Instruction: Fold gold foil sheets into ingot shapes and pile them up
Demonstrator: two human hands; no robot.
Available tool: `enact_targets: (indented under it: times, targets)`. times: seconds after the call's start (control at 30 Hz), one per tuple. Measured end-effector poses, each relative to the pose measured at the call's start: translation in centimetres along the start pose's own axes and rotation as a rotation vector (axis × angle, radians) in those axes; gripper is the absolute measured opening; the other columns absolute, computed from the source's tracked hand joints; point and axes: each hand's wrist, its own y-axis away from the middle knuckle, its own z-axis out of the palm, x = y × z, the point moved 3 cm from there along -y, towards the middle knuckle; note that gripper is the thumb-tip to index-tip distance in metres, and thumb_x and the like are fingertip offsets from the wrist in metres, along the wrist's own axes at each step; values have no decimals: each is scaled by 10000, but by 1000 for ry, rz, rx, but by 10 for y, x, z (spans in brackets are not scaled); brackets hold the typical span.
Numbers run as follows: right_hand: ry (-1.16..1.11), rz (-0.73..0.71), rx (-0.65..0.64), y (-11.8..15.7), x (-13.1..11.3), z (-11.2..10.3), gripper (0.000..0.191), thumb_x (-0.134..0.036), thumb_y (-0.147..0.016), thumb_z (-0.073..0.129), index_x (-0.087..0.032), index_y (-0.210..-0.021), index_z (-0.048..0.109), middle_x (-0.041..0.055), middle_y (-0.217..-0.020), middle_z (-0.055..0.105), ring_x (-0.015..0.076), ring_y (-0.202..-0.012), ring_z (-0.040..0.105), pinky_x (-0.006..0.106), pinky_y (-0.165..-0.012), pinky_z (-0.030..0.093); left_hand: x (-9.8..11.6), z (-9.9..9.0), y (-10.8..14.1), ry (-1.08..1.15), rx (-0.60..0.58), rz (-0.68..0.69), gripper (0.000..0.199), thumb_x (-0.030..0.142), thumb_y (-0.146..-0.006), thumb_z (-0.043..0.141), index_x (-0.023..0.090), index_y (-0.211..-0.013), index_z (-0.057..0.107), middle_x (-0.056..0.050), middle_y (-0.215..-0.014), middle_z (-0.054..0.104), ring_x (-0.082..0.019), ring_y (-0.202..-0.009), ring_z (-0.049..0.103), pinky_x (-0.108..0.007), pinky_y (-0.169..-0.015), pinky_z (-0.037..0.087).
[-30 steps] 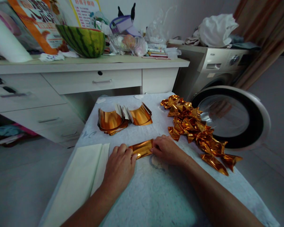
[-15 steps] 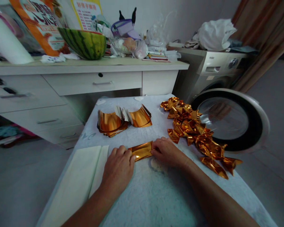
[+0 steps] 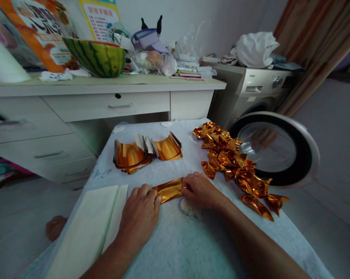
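A folded strip of shiny gold foil paper [image 3: 169, 190] lies on the cloth-covered table between my hands. My left hand [image 3: 141, 213] is closed over its left end, thumb along the near edge. At the right end, my right hand [image 3: 202, 190] pinches the foil between thumb and curled fingers. Beyond the strip stand curved stacks of gold foil sheets [image 3: 130, 155] with pale backs. To the right lies a long heap of folded gold foil pieces [image 3: 233, 159]. Beside my left forearm is a folded white paper stack [image 3: 84, 221].
A white desk [image 3: 140, 89] with drawers stands behind the table, carrying a cut watermelon [image 3: 97, 58], an orange bag [image 3: 41, 35] and plastic bags. The open round door [image 3: 307, 155] of a washing machine [image 3: 256, 83] reaches close to the table's right side.
My view has turned slightly, so the scene sits a little further left and lower. Both hands stay on the foil strip. A bare body part has come into view beside the table's left edge.
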Motion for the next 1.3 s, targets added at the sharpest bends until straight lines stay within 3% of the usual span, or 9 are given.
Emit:
enact_targets:
  times: [0.5, 0.77, 1.3]
  targets:
    - [-15, 38, -27, -1, 2, -1, 156, -273, -869, 595, -177, -789, 687, 39, -828, 690, 164, -821, 537, 279, -723, 290, -1, -2, 1, 12, -20, -31, 317, 265, -962, 411, 170, -846, 689, -92, -878, 607, -269, -870, 528, -432, -839, 424]
    - [42, 65, -39, -1, 0, -2, 212, -247, -910, 517, -182, -855, 710, 54, -892, 719, 175, -854, 563, 286, -746, 312, 0, -3, 1, 21, -60, -16, 319, 240, -964, 382, 167, -870, 678, -96, -903, 610, -263, -882, 522, -436, -862, 421]
    - [31, 107, -22, -3, 6, 3, 144, -284, -868, 617, -185, -782, 677, 40, -808, 694, 170, -803, 561, 277, -721, 313, 1, -6, 2, 28, -54, -48, 262, 246, -946, 423, 172, -835, 649, -86, -905, 600, -255, -887, 516, -398, -827, 416]
